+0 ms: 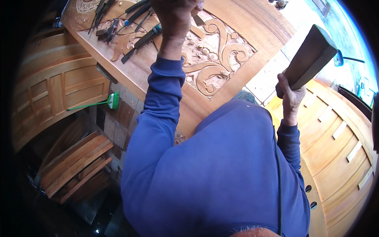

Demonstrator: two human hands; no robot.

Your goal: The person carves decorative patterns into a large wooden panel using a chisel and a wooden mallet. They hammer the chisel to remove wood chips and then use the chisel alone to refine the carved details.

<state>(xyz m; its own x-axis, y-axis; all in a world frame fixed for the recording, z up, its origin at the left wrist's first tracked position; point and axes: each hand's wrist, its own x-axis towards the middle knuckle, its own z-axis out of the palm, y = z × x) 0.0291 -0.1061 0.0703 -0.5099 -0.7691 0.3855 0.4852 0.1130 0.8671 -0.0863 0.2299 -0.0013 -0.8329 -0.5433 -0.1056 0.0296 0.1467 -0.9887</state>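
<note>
At the top, my left hand is closed round a carving chisel, whose flat metal blade shows beside the fingers. The handle is hidden in the grip. Below the blade lies a wooden panel with scrolls and leaves carved in relief; pale shavings sit in its hollows. Off to the right, my right hand grips a dark, blocky wooden mallet, held up and tilted, apart from the panel.
Several dark chisels and loose shavings lie on the panel's left part. A green broom stands on the tiled floor at left. Panelled wooden doors and stacked planks fill the left side. Another large wooden panel with pale strips is at right.
</note>
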